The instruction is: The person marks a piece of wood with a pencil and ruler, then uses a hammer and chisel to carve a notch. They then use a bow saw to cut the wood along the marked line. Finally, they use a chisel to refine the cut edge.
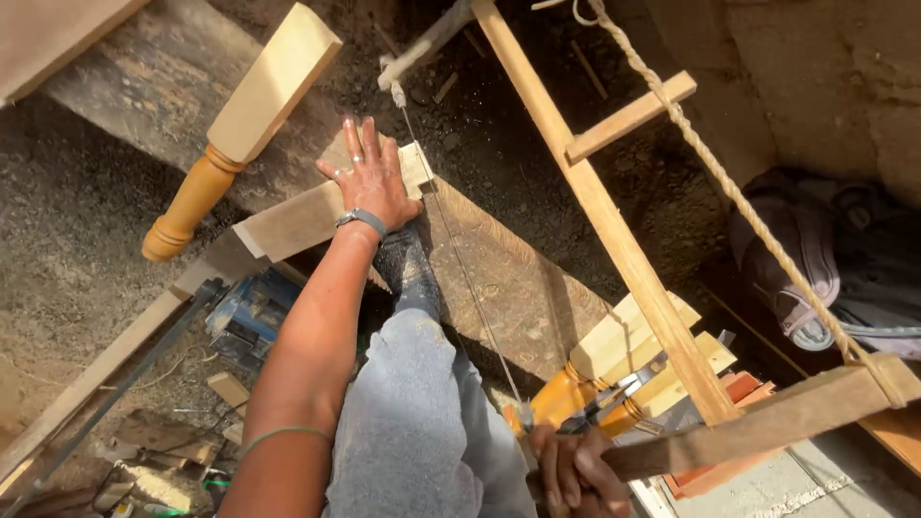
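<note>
At frame centre, the wooden block (317,216) lies flat under the left hand (374,177), fingers spread open. At the bottom, the right hand (576,470) is clenched around the frame saw (614,230) handle.

One head-worn camera looks steeply down, close over the workbench (518,288).

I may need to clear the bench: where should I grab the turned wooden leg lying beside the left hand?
Take the turned wooden leg by its pale square upper section, coming from above: flat faces, fully exposed, away from the left hand; the orange turned end is rounded and tapering.
</note>
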